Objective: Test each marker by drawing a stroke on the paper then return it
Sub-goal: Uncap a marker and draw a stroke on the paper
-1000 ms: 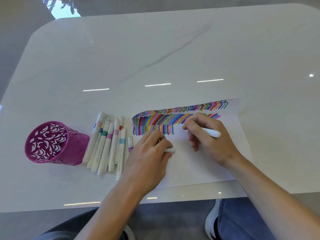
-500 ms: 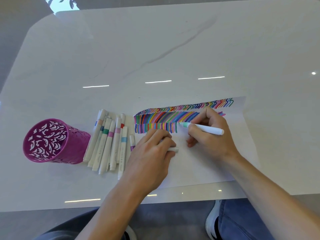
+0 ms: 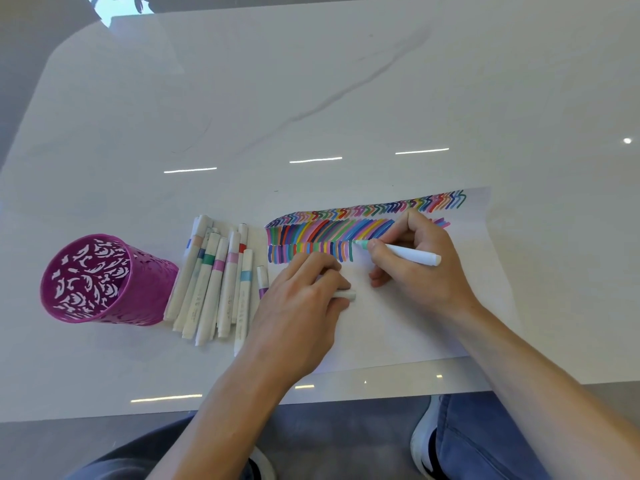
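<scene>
While the right hand [image 3: 420,271] is gripping a white marker with a pale green collar [image 3: 405,252], its fingers [image 3: 375,245] are clamped together around the barrel close to the tip, and that tip is meeting the white sheet of paper [image 3: 398,327] at the right end of the lowest row of short coloured strokes [image 3: 308,252]. Two further rows of coloured strokes are running above it, along the far edge of the sheet. The left hand [image 3: 298,303] is lying palm down on the paper, just beside the right hand, with its fingers curled shut on a small white marker cap [image 3: 344,294], whose end is poking out past the fingertips. A bundle of white markers with coloured bands [image 3: 214,282] is lying side by side on the glossy white marble-patterned surface [image 3: 311,98], just left of the paper and partly under the left wrist. Touching or just beside that bundle on its left, a magenta cut-out pattern pen cup [image 3: 104,278] is standing on the surface and appearing tilted in this wide-angle view. Below the near edge of the surface, blue denim-clad legs [image 3: 485,441] and white shoes [image 3: 420,441] are showing.
</scene>
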